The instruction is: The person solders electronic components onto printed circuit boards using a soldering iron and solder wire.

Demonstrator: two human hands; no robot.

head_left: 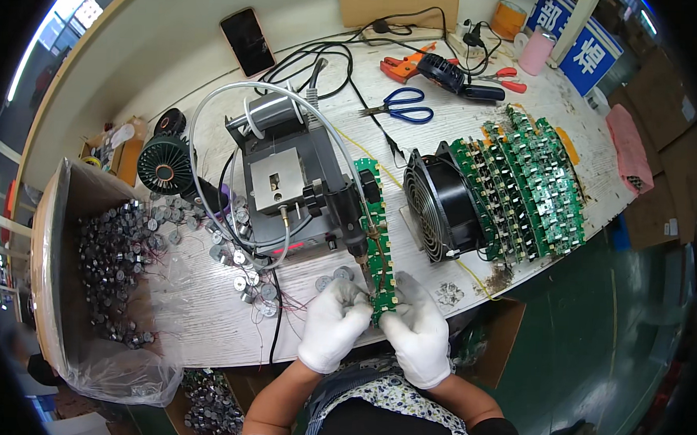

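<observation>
A long green circuit board strip [376, 254] lies under the soldering iron [348, 221], which is fixed in a stand and points down at the board. My right hand [417, 329], in a white glove, grips the board's near end between thumb and fingers. Gloved in white too, my left hand [334, 326] is pinched closed at the board's left edge; what lies between its fingertips is hidden. Small round metal parts with thin wires [334, 279] sit just beyond the left fingers. The soldering machine [284, 183] carries a solder spool [275, 113].
A black fan [442, 202] stands right of the board, beside rows of finished-looking green boards [529, 186]. At left, a plastic-lined box [121, 270] holds many round parts. Blue-handled scissors [400, 105], a phone [247, 42] and black cables [325, 49] lie farther back.
</observation>
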